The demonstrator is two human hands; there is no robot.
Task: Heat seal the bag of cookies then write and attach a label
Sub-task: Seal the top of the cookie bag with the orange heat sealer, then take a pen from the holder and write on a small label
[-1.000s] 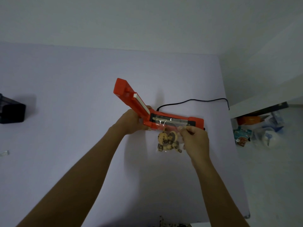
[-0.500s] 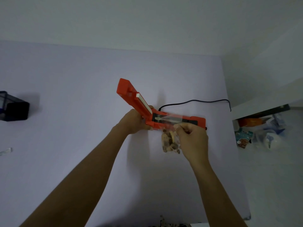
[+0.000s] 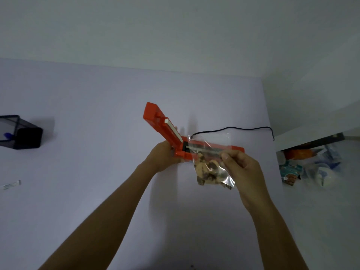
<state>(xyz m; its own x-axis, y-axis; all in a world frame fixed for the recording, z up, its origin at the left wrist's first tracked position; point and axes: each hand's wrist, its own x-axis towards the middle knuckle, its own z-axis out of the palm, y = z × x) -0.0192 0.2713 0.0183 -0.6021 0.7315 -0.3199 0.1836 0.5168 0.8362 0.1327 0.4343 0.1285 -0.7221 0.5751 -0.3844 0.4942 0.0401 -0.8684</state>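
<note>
An orange heat sealer (image 3: 236, 148) lies on the pale table (image 3: 97, 114) with its lid (image 3: 155, 118) raised up and to the left. My left hand (image 3: 162, 156) grips the sealer at its hinge end. My right hand (image 3: 240, 164) pinches a clear bag of cookies (image 3: 209, 169) near its top. The bag hangs tilted, lifted off the table in front of the sealer's base, with its open top edge rising over the sealing strip.
A black power cord (image 3: 233, 129) runs from the sealer to the table's right edge. A black mesh pen holder (image 3: 21, 132) stands at far left, a small clear object (image 3: 11, 184) lies below it. Off the table's right side, packets and bags (image 3: 311, 166) sit on the floor.
My right hand has lifted the bag off the table and tilted it, with its top now above the sealing strip. My left hand stays at the hinge with the lid up.
</note>
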